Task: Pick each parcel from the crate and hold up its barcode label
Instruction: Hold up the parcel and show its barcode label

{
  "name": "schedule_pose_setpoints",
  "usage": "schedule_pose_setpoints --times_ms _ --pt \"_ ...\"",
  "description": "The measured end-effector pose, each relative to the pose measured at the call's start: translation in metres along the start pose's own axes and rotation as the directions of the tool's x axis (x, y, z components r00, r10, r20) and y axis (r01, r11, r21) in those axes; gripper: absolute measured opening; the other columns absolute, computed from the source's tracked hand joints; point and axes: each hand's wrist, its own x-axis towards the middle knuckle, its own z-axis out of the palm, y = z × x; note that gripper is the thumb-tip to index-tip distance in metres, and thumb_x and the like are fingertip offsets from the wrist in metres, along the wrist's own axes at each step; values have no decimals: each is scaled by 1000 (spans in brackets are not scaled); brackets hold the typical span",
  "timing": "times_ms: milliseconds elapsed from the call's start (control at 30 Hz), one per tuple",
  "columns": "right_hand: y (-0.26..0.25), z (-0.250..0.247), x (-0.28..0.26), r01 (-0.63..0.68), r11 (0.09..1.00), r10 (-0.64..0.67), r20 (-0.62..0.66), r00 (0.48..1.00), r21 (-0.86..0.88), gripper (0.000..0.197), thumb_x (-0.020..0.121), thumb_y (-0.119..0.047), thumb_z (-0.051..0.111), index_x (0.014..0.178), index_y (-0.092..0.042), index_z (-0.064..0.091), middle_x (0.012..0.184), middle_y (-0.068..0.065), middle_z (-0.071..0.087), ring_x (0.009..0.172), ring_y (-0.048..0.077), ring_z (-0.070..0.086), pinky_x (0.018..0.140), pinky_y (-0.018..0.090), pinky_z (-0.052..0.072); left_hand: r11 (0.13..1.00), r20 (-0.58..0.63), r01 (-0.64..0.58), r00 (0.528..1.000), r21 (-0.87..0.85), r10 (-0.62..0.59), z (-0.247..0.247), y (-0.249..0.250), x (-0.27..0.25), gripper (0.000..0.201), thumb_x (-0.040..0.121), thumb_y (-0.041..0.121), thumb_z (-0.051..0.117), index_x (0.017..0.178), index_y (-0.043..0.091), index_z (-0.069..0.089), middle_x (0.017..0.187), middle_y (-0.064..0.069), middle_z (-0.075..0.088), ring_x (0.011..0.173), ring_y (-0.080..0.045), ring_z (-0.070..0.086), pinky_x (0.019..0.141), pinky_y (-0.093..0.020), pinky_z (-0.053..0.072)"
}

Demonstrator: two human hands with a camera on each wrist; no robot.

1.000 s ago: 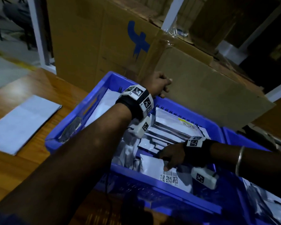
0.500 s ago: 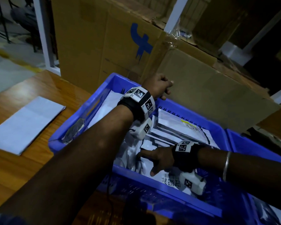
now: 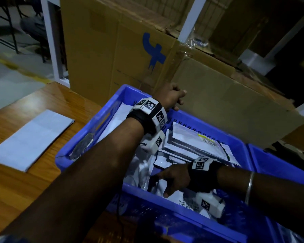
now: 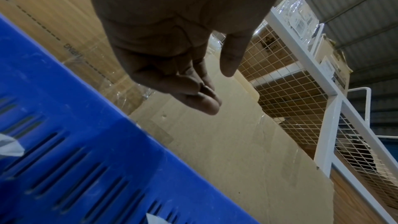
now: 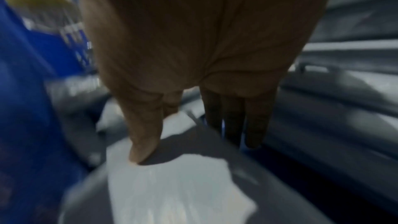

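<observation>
A blue crate [image 3: 102,116] [image 4: 86,142] holds several white and grey parcels [image 3: 191,142]. By its near wall lies a white parcel [image 3: 175,197] [image 5: 172,185] with a barcode label [image 3: 188,204]. My right hand [image 3: 163,185] [image 5: 189,142] is down in the crate over this parcel. Its thumb [image 5: 142,142] presses on the parcel's top and its fingers [image 5: 234,125] lie straight past the edge. The right wrist view is blurred. Over the crate's far rim, my left hand [image 3: 174,98] [image 4: 193,83] has loosely curled fingers and holds nothing.
Tall cardboard boxes [image 3: 112,50] stand right behind the crate, one with a flap [image 3: 226,106] leaning over the far rim. A flat white packet [image 3: 30,139] lies on the wooden table [image 3: 25,190] at the left. A second blue crate [image 3: 279,167] adjoins on the right.
My right hand has slid left along the barcode parcel, from beside the label toward the parcel's left end. The left hand has stayed at the far rim.
</observation>
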Motion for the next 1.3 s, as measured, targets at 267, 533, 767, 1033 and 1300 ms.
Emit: schedule_pose_setpoints --times_ms 267,533,767,1033,1300 --pt "-24 -52 -39 1 999 20 -422 906 50 29 78 -9 65 103 -24 73 100 2 72 88 16 62 82 30 53 998 18 -2 1000 59 1 5 15 -13 12 98 12 53 95 3 46 81 -15 54 34 0 50 33 -17 34" --pt "-36 -77 -53 100 971 49 -592 804 217 24 77 2 65 91 -13 76 86 5 75 73 12 69 71 23 56 977 -23 69 998 204 -65 -4 51 -32 15 98 19 53 102 6 47 84 -12 56 45 -10 54 32 -15 33" --pt "-51 -90 -45 126 925 136 -622 772 359 14 87 -1 63 83 -12 72 80 11 71 66 11 67 58 17 51 874 7 -1 1000 486 -3 -44 96 -64 21 99 23 53 108 4 57 90 -15 64 48 -13 57 31 -12 31" --pt "-90 -105 -22 114 869 269 -653 708 481 15 88 -11 67 80 1 72 70 13 70 59 21 69 62 34 61 701 -33 41 999 712 -26 -100 90 -88 23 97 28 55 86 8 59 83 -13 69 50 -18 60 30 -12 28" --pt "-103 -118 7 -56 890 358 -616 702 452 42 84 -41 74 92 1 71 94 18 73 89 32 70 82 46 58 600 -38 62 998 798 -52 -133 81 -103 31 96 31 56 103 2 64 82 -10 70 55 -23 62 31 -12 30"
